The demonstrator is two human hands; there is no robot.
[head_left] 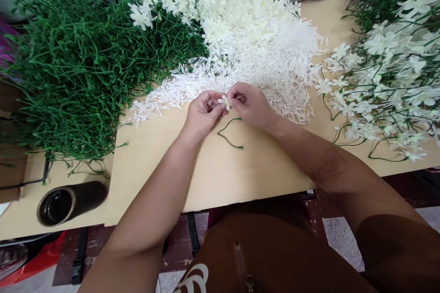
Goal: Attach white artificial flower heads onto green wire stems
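Between my two hands is a small white artificial flower (pixel 225 101), held just above the table. My left hand (pixel 206 109) pinches it from the left with thumb and fingers. From the right, the closed fingertips of my right hand (pixel 248 103) meet at the same flower; whether they also hold a thin white stamen is too small to tell. On the tabletop (pixel 220 174) below them lies one green plastic stem (pixel 229 136), bent in the middle. Right behind my hands spreads a heap of thin white stamen pieces (pixel 264 68).
A large pile of green stems (pixel 79 64) covers the left side. White blossoms (pixel 227 0) are heaped at the back. Flowers on stems (pixel 395 78) lie at the right. A dark cylindrical cup (pixel 85 197) stands near the front left edge.
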